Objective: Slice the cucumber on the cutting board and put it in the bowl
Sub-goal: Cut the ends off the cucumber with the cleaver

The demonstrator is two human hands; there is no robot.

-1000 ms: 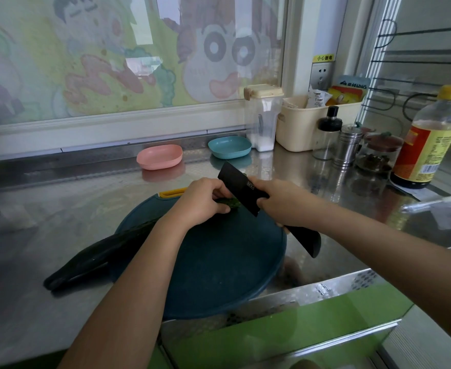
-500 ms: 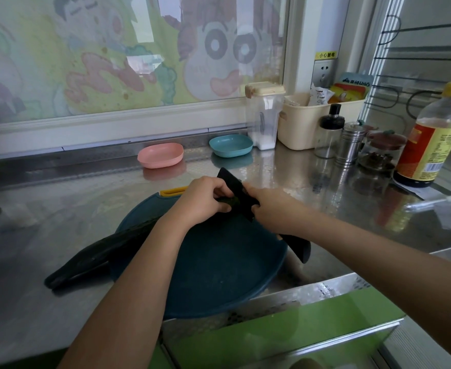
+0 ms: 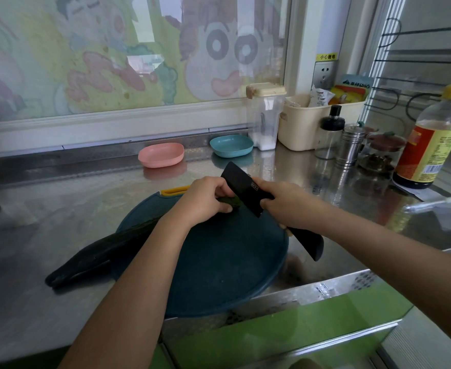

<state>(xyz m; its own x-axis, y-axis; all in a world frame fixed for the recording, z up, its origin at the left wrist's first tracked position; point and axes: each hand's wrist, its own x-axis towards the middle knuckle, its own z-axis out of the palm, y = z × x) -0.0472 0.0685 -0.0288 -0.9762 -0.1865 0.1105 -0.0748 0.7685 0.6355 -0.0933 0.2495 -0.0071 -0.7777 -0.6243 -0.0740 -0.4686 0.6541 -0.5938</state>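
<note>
1. Cucumber (image 3: 104,249) lies slantwise on the board (image 3: 219,267). Its far end is under your left hand (image 3: 205,201), and its long tail runs back past that wrist, over the board's edge and onto the surface (image 3: 59,209).
2. Your left hand is curled over the end and holds it down. A short green stub shows just past the fingertips.
3. Your right hand (image 3: 285,206) grips the knife (image 3: 245,190) where the handle meets the blade. The blade is tilted, just beside the stub and close to your left knuckles. I cannot tell whether it touches.
4. No slices show on the board, so I judge that the cutting has barely begun.
5. Expect the cucumber to be firm, round and ready to roll, with a slick skin. Pin it near the cut with your fingertips tucked, and walk the hand back along it.
6. The slices will likely be light and wet, and may cling to the blade.
7. A pink bowl (image 3: 161,155) and a blue bowl (image 3: 231,145) sit beyond both hands. I cannot tell which one is meant.
</note>
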